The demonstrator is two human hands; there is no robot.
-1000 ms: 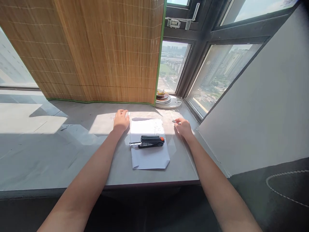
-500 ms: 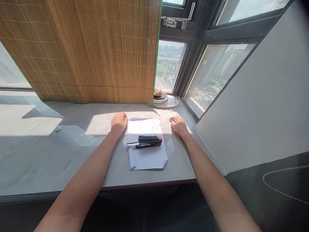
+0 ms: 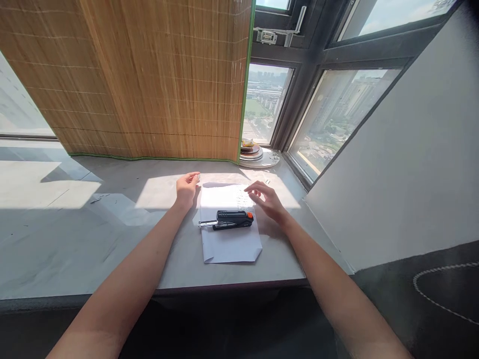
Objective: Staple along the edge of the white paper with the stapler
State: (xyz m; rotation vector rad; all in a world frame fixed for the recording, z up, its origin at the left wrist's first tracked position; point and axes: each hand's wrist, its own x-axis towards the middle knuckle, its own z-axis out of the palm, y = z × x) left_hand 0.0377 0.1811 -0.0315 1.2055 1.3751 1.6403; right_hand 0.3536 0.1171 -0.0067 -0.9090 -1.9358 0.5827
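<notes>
In the head view, the left hand (image 3: 186, 190) is at the far left corner of a folded white paper (image 3: 230, 247), just beside it. Its thumb and fingers are brought together at the tips, and they pinch a small pale piece (image 3: 198, 177), which is too small for me to name. The right hand (image 3: 266, 198) is over the right edge of the paper, near its far end. Its fingers are curved and the thumb stands apart from them, so this grip is spread and I see nothing in it; whether the fingertips touch the paper, I cannot tell.

The black stapler (image 3: 232, 220) lies on the paper, between the two hands and closer to the body than both of them. Its orange end is toward the right hand's side, and a silver metal part sticks out toward the left hand's side. Just beyond the right hand, thin slivers (image 3: 267, 181) are on the pale counter (image 3: 123, 259). Farther beyond this hand, a stack of plates (image 3: 266, 158) is near the window corner. A bamboo blind (image 3: 157, 75) hangs beyond the left hand.
</notes>
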